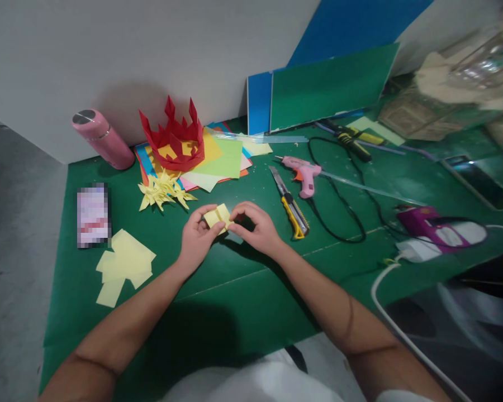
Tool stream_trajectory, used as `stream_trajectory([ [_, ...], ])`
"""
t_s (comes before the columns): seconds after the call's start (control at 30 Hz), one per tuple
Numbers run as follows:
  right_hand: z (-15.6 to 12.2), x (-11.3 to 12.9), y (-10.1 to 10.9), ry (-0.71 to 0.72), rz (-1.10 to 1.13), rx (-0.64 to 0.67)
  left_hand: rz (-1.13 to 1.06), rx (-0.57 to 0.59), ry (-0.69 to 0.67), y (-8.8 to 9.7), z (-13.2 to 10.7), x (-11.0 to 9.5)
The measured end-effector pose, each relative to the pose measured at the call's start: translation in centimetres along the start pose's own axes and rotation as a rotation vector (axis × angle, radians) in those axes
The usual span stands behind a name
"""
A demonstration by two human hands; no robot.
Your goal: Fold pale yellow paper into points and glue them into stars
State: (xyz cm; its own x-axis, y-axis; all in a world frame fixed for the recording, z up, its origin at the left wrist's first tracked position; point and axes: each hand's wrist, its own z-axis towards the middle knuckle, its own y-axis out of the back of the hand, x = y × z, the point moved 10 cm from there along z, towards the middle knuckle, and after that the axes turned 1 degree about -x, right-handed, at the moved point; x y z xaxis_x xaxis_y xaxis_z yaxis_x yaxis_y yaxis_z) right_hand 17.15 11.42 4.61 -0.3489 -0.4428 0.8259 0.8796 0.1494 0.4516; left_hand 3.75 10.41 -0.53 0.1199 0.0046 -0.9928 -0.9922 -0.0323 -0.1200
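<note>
A small piece of yellow paper point(212, 216) with a crease or fold is held up between my two hands over the green table. My left hand point(199, 237) grips its left and lower edge, the thumb lying on the front. At the right edge, the thumb and fingertips of my right hand point(255, 226) pinch the paper. Just behind my left hand lies a heap of folded yellow paper pieces point(161, 191) with pointed tips. Loose yellow paper squares point(128, 261) overlap at the left. Past the heap, a red folded-paper crown point(174, 145) rests on coloured sheets point(230, 159).
Right of my hands lie a yellow utility knife point(292, 209) and a pink glue gun point(304, 174) with its black cable. A pink bottle point(104, 139) leans at the back left, above a blurred-out rectangular item point(93, 216). A purple box point(427, 226), a white plug and cords occupy the right.
</note>
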Motion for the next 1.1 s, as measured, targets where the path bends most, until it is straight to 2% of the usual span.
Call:
stream_trajectory([
  [0.27,-0.1,0.2,-0.5,0.014,-0.060,0.034,-0.041,0.018,-0.023,-0.5,-0.1,-0.1],
  [0.43,-0.4,0.4,-0.4,0.018,-0.087,0.006,0.043,0.002,-0.046,-0.2,-0.2,-0.7],
  [0.6,-0.7,-1.4,0.6,-0.123,0.002,-0.118,0.050,0.015,-0.032,-0.3,-0.3,-0.8],
  [0.73,-0.8,-2.5,0.9,-0.205,0.142,-0.145,0.046,0.015,-0.020,-0.4,-0.3,-0.6],
  [0.83,-0.5,-1.4,0.5,-0.110,0.171,-0.090,0.081,0.010,-0.036,-0.3,-0.2,-0.7],
  [0.97,-0.4,0.6,-0.5,0.093,0.043,-0.013,0.099,0.003,-0.063,-0.1,-0.1,-0.8],
  [1.03,-0.5,0.3,-0.6,0.091,0.018,-0.026,0.133,0.018,-0.066,-0.2,-0.2,-0.8],
  [1.1,-0.6,-0.7,-0.3,0.030,0.044,-0.065,0.196,0.028,-0.094,-0.2,-0.3,-1.0],
])
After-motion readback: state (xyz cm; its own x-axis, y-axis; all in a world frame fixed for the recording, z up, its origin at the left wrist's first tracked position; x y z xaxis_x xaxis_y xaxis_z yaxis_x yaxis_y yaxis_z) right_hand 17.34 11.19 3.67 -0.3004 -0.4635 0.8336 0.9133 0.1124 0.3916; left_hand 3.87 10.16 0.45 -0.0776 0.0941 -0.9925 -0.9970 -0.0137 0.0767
